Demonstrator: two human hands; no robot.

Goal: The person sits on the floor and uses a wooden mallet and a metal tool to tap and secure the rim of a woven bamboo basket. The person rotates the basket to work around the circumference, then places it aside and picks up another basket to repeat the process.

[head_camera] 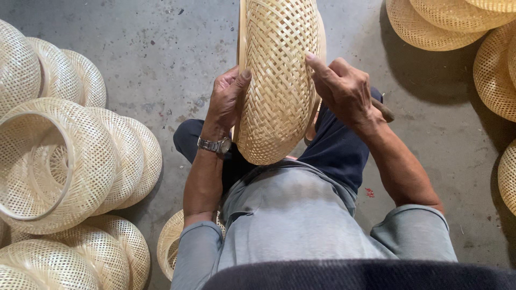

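While seated, L hand & R hand grip woven basket.

A woven bamboo basket stands on edge between both hands — left hand fingers on one side, right hand fingertips pressing the other.

Both forearms reach up to frame centre. Left hand curled, thumb pressed flat, watch on wrist. Right hand arched, index finger extended upper-left, other fingers bent.
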